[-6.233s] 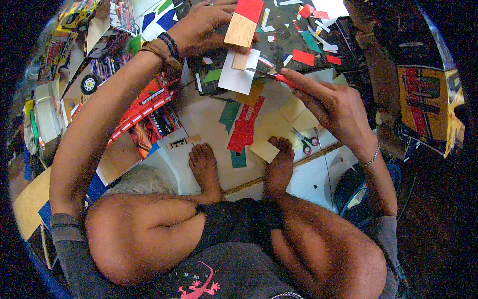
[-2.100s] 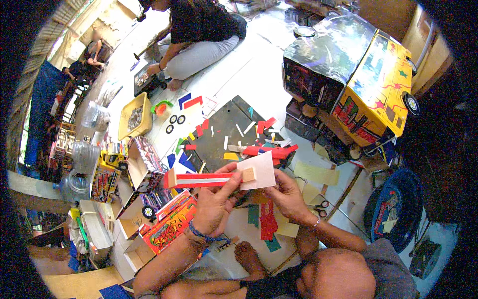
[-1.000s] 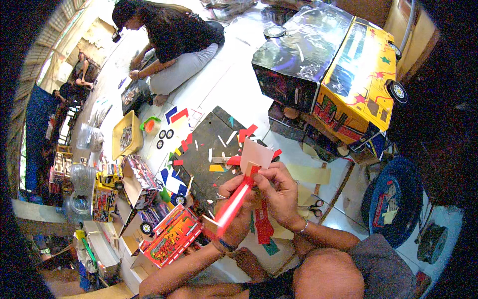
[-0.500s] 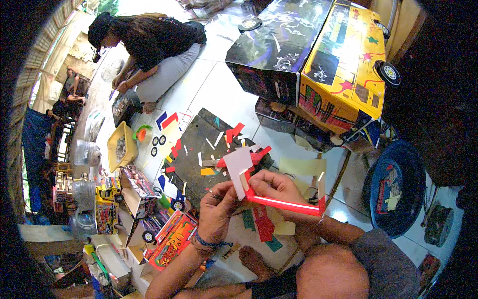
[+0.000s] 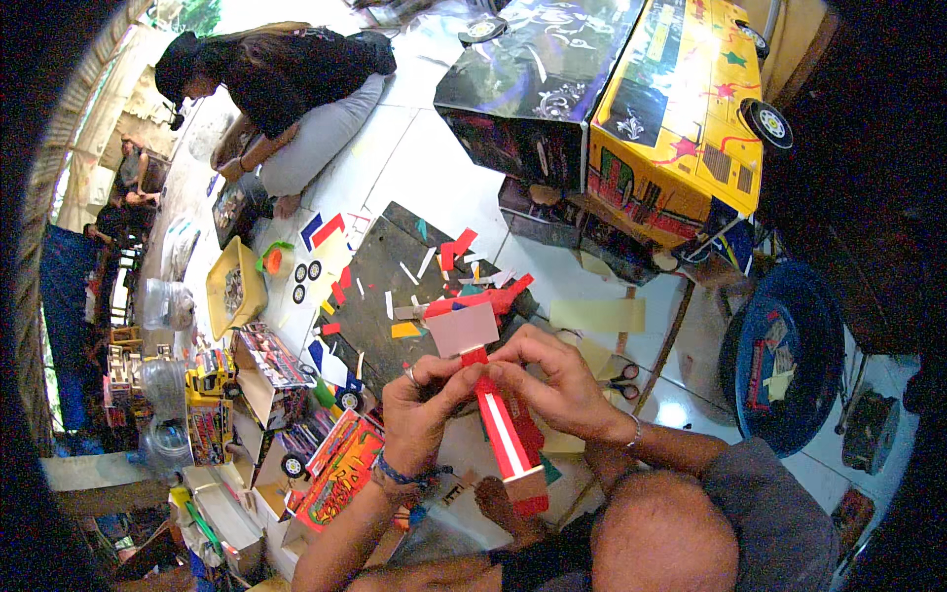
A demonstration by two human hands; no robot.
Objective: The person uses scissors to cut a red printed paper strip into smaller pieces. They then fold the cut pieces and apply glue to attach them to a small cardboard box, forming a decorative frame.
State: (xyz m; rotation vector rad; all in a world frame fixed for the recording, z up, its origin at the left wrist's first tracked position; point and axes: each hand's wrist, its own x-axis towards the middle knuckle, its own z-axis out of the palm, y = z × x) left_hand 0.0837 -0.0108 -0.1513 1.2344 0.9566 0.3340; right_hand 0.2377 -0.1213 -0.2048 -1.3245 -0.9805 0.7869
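Observation:
Both hands are closed on a red cardboard piece [image 5: 505,434] with a white stripe down its middle. My left hand [image 5: 424,400] pinches it from the left near the far end, thumb and fingers together. From the right, my right hand [image 5: 557,383] pinches the same spot, and the fingertips nearly meet. A pale pinkish panel [image 5: 462,331] stands at the far end of the red strip. The near end bends down, with a bare brown edge. Beyond my hands lies a dark board [image 5: 380,271] strewn with red, white and yellow scraps [image 5: 459,247].
Scissors [image 5: 623,381] lie right of my right hand. A blue basin [image 5: 735,345] stands farther right, a large yellow-and-black model truck [image 5: 681,128] beyond. At left are a yellow tray [image 5: 219,296], toy wheels [image 5: 300,276] and an orange model truck [image 5: 340,472]. Another person [image 5: 286,89] sits at far left.
The red piece has turned from reaching rightward to pointing toward me, its striped face up. My right hand has shifted slightly, uncovering the scissors. The whole view has moved a little.

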